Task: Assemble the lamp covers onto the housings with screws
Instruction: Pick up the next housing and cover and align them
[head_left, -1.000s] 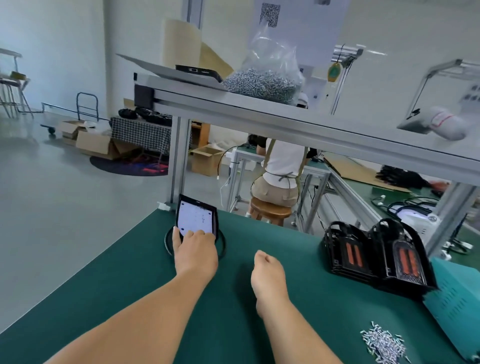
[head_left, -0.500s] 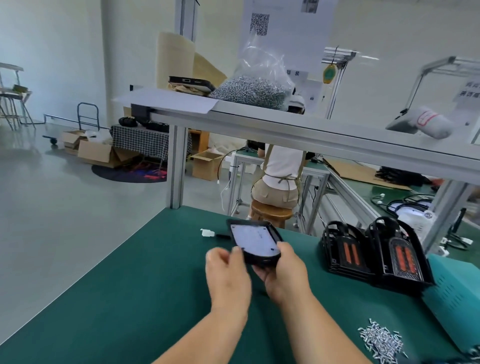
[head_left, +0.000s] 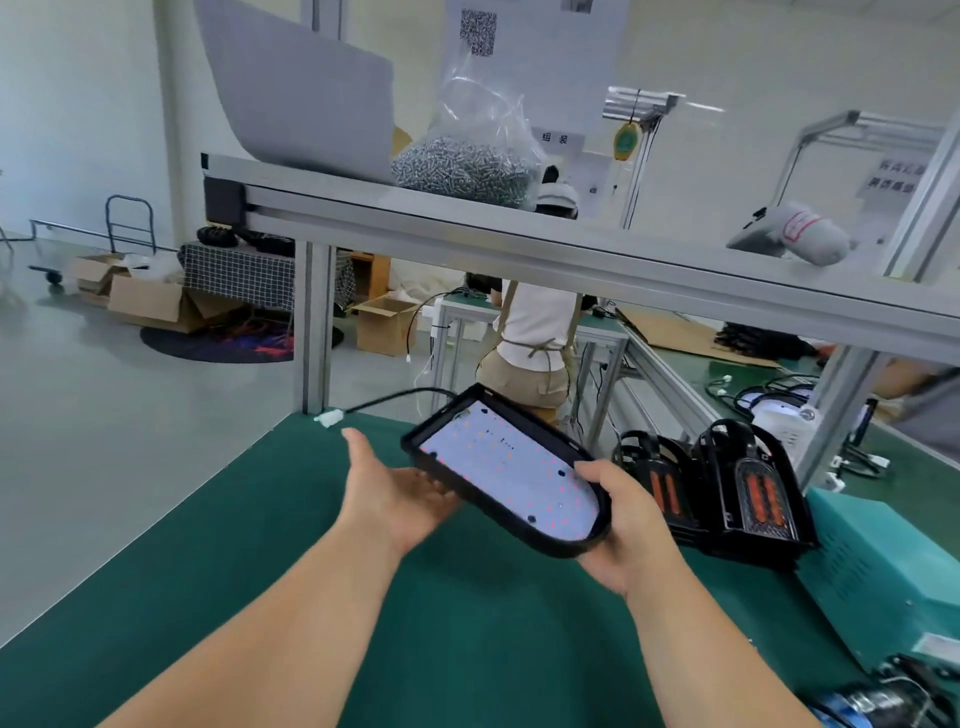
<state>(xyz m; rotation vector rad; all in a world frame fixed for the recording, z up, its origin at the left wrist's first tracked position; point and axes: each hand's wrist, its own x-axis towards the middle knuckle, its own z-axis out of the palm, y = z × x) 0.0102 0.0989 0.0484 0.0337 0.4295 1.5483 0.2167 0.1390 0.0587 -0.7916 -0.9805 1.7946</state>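
- While you hold it above the green mat (head_left: 467, 649), one lamp housing (head_left: 506, 470) tilts between your two hands, with its white LED board facing up.
- Your left hand (head_left: 395, 493) lies palm up and relaxed, and its fingers reach under the housing's left edge.
- Your right hand (head_left: 631, 525) grips the near right end, with the thumb over the rim.
- One black cable (head_left: 395, 397) leaves the housing's far end and runs to one white connector (head_left: 330, 418) at the mat's far edge.
- Two black lamp parts (head_left: 753, 488) with orange inserts stand side by side at the right, just beside one teal box (head_left: 878, 566).
- One clear bag of screws (head_left: 467, 166) sits on the shelf (head_left: 571, 244) above.
- The housing hides your left fingertips and your right fingers.
- The right edge cuts off the teal box.
- The object at the near right corner is too blurred to name.
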